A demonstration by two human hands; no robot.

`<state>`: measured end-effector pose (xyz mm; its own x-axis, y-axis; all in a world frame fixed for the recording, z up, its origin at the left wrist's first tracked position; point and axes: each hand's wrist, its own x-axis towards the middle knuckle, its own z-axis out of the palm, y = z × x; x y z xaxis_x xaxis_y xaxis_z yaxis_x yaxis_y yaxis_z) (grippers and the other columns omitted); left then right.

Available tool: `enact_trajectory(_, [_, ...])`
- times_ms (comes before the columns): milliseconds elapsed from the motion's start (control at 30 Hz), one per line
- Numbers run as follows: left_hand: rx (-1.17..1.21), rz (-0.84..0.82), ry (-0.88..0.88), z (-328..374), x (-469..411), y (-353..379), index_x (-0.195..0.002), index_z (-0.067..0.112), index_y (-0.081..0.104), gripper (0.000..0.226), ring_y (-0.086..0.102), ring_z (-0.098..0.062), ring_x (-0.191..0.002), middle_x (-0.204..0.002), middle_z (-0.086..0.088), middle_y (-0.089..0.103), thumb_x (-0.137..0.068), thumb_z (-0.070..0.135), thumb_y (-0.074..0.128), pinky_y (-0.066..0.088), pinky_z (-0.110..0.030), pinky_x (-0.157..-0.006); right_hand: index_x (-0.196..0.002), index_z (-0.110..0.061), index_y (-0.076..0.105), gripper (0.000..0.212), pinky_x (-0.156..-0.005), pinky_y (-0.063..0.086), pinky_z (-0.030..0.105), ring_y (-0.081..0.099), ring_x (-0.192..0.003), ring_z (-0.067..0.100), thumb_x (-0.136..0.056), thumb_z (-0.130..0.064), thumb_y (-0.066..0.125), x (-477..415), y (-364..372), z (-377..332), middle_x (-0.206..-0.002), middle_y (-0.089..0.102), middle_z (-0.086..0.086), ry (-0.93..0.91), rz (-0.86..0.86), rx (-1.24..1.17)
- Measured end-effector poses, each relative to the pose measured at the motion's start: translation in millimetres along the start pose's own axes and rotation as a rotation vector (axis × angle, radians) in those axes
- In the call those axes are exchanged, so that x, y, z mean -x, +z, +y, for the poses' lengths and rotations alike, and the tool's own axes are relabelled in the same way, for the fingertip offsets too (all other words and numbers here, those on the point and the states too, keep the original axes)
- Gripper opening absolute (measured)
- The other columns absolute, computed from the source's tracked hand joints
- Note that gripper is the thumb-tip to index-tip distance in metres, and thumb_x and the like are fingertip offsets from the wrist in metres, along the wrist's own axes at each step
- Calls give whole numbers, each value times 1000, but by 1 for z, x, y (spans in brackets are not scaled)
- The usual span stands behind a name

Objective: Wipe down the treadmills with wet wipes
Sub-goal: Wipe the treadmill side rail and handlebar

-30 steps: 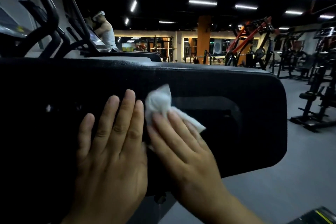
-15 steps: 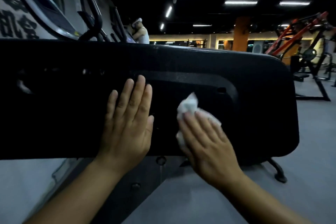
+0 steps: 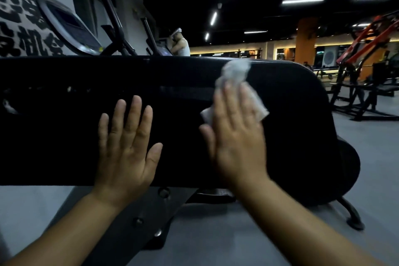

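A wide black treadmill panel (image 3: 64, 127) fills the middle of the head view. My left hand (image 3: 126, 147) rests flat on it with straight fingers. To its right, my right hand (image 3: 235, 138) presses a crumpled white wet wipe (image 3: 234, 73) against the panel with straight fingers. The wipe sticks out above my fingertips up to the panel's top edge and beside them on the right. Both hands are slightly blurred.
Another treadmill's console (image 3: 69, 28) and dark handrails (image 3: 112, 17) rise behind the panel at left, and a person (image 3: 181, 45) stands further back. Orange and black weight machines (image 3: 362, 67) stand at right on the grey floor (image 3: 367, 157). The treadmill's foot (image 3: 352, 216) reaches right.
My right hand has slid the wipe up and to the right, from the panel's recessed middle to its top edge. My left hand stays flat on the panel. The camera has pulled back.
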<state>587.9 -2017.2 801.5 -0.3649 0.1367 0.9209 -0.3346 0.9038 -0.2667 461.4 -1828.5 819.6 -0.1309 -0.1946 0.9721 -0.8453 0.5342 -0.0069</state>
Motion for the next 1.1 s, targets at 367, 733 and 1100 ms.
enact_trajectory(367, [13, 14, 63, 11, -11, 0, -158, 7, 23, 65, 14, -32, -155, -166, -16, 19, -105, 41, 34, 8, -51, -126, -157, -9, 30, 59, -125, 14, 46, 13, -155, 30, -106, -37, 39, 18, 5, -16, -166, 16, 9, -49, -75, -23])
enact_trajectory(733, [-107, 18, 139, -60, 14, -10, -158, 4, 26, 62, 22, -30, -153, -165, -15, 23, -108, 41, 34, 21, -48, -123, -155, -11, 34, 54, -125, 15, 45, 14, -154, 30, -107, -32, 44, -23, 39, -96, -164, 25, 9, -171, -79, 94])
enact_trajectory(1100, [-18, 46, 28, -72, 22, -11, -157, 2, 27, 63, 20, -30, -154, -166, -17, 22, -106, 37, 36, 16, -47, -125, -155, -12, 34, 59, -125, 10, 40, 12, -154, 25, -105, -44, 31, -73, 34, -111, -164, 24, 7, -156, -123, 66])
